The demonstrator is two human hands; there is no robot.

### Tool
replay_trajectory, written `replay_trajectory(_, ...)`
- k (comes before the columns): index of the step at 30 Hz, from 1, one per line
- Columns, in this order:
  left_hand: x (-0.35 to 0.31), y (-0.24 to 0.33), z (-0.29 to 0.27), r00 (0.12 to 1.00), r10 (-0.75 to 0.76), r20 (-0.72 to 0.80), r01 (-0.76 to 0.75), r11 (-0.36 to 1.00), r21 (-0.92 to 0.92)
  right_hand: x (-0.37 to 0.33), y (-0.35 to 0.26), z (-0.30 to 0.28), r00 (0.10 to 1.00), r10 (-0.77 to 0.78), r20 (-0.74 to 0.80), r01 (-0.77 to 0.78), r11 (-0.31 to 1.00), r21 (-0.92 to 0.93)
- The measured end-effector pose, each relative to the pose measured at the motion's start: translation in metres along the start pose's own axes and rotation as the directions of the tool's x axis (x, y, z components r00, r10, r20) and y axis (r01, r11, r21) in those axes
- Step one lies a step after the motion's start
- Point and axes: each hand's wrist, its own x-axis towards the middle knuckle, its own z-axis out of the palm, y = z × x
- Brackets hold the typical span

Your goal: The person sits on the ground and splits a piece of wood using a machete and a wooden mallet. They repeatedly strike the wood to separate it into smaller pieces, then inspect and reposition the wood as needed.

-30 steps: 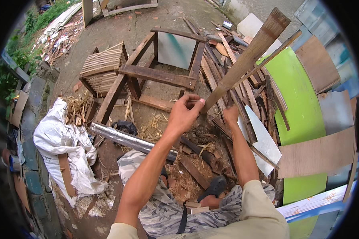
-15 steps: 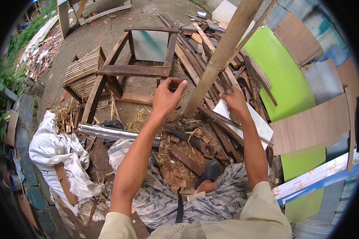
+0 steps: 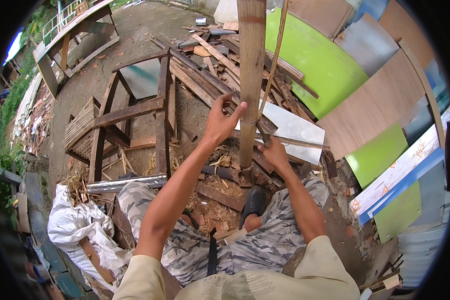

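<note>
A thick bamboo pole stands upright in front of me, its lower end down among wood scraps. Along its right side a thin bamboo strip is split away and leans outward, meeting the pole near a joint. My right hand is closed around what looks like a knife, its dark blade at the place where strip and pole meet; the handle is hidden in the fingers. Left of the pole, my left hand is open, fingers slightly curled and thumb apart, with the thumb tip at the pole's edge.
A dark wooden frame and a slatted piece stand to the left. Planks are heaped behind the pole. Green sheets and plywood line the right. A white sack lies by my left knee.
The view has turned to the right. The bamboo pole is more upright, its strip stands further out, my left hand is now at its edge, and my right hand is lower and closer to it.
</note>
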Motion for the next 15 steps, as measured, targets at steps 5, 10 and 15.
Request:
replay_trajectory(5, 0.034, 0.031, 0.047, 0.977, 0.078, -0.197, -0.094, 0.993, -0.071, -0.012, 0.011, 0.010, 0.996, 0.080, 0.047, -0.083, 0.995, 0.062)
replay_trajectory(10, 0.064, 0.074, 0.081, 0.952, 0.100, -0.289, -0.136, 0.984, -0.110, -0.017, 0.019, 0.013, 0.965, 0.220, 0.143, -0.233, 0.969, 0.085)
replay_trajectory(15, 0.074, 0.062, 0.094, 0.952, 0.031, -0.304, -0.083, 0.984, -0.161, -0.032, 0.019, 0.020, 0.947, 0.203, 0.248, -0.264, 0.932, 0.250)
